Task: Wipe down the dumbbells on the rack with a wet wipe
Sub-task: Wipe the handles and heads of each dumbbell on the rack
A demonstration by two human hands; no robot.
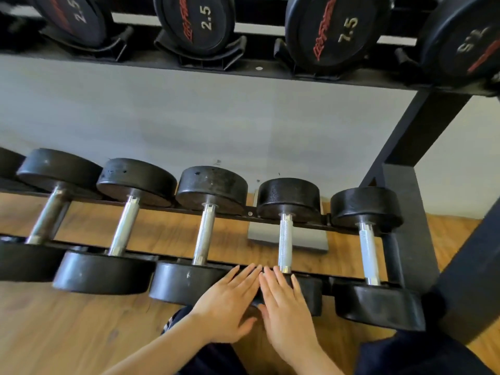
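Both my hands lie flat w/ straight fingers on the near head of the dumbbell [285,239], 4th from the left on the lower rack [270,219]. Left hand [226,304] and right hand [284,307] sit side by side, fingertips touching, gripping nothing. No wet wipe visible; can't tell if one is under a palm.

Judgement: step in hand is wiping that near head. To do it well I'd keep the palms pressing flat, sweep across the top and round the rim, then pinch the wipe round the handle, since the knurling likely traps grime. Hold the dumbbell steady so it doesn't roll in its cradle.

Looks: black round heads, matte and scuffed, pale specks on some; bright knurled steel handle. Five or more in the row, heads nearly touching, over a wood floor [67,334]. Upper shelf holds dumbbells marked 2.5 and 7.5.
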